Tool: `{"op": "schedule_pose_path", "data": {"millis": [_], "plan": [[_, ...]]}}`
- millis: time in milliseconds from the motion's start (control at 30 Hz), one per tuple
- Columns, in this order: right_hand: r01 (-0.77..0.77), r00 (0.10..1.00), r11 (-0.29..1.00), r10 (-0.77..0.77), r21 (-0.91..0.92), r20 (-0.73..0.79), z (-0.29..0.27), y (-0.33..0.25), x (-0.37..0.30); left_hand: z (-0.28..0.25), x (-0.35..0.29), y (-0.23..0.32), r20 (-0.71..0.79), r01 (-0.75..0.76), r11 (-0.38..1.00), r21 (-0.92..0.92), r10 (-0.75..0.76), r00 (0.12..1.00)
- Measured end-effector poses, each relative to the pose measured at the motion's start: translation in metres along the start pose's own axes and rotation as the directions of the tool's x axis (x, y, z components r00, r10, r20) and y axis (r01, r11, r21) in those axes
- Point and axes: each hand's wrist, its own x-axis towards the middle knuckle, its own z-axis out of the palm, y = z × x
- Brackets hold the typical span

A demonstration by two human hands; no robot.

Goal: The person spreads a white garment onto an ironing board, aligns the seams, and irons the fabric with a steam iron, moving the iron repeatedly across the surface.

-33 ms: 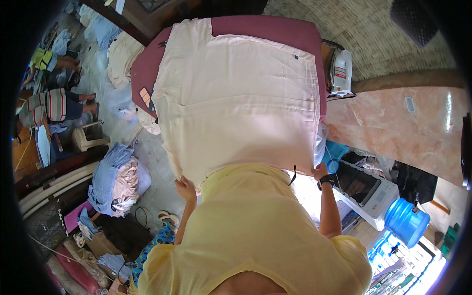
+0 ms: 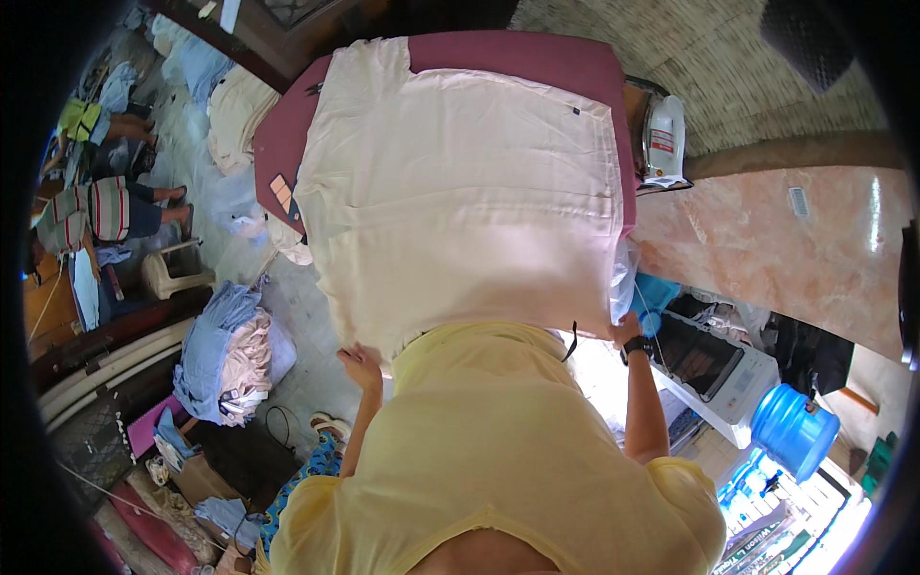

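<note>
A cream shirt (image 2: 470, 230) lies spread over a maroon padded table (image 2: 508, 53), its near edge hanging against my body. One sleeve points to the far left, and a small dark tag (image 2: 575, 111) shows near the far right corner. My left hand (image 2: 360, 366) pinches the shirt's near left corner. At the near right corner my right hand (image 2: 627, 330), with a black watch on the wrist, grips the cloth too. On the table's left edge, partly under the shirt, lies an orange and dark flat item (image 2: 282, 190).
A white bottle (image 2: 664, 139) stands on a holder right of the table. Near my right are a white appliance (image 2: 719, 374) and a blue water jug (image 2: 793, 431). Piled clothes (image 2: 225, 350) sit on the floor at left, beyond them a stool (image 2: 177, 268) and people (image 2: 110, 206).
</note>
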Motion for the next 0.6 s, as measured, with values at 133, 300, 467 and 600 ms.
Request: {"op": "schedule_pose_path", "data": {"millis": [133,300,467,600], "plan": [[0.427,0.769,0.903,-0.386,-0.042,-0.51,-0.084,-0.142,0.09,0.028,0.13,0.107,-0.241,-0.57,0.792,0.219,0.61,0.754],[0.618,0.569,0.786,-0.467,-0.022,-0.676,-0.149,-0.287,0.195,0.09,0.214,0.332,-0.007,-0.885,0.465,-0.02,0.885,0.465],[0.613,0.593,0.79,-0.478,-0.021,-0.648,-0.149,-0.339,0.259,0.165,0.258,0.439,0.318,-0.964,0.253,-0.078,0.923,0.216],[0.651,0.586,0.757,-0.448,0.062,-0.675,-0.157,-0.343,0.283,0.205,0.284,0.459,0.539,-0.972,0.232,0.043,0.814,0.218]]}}
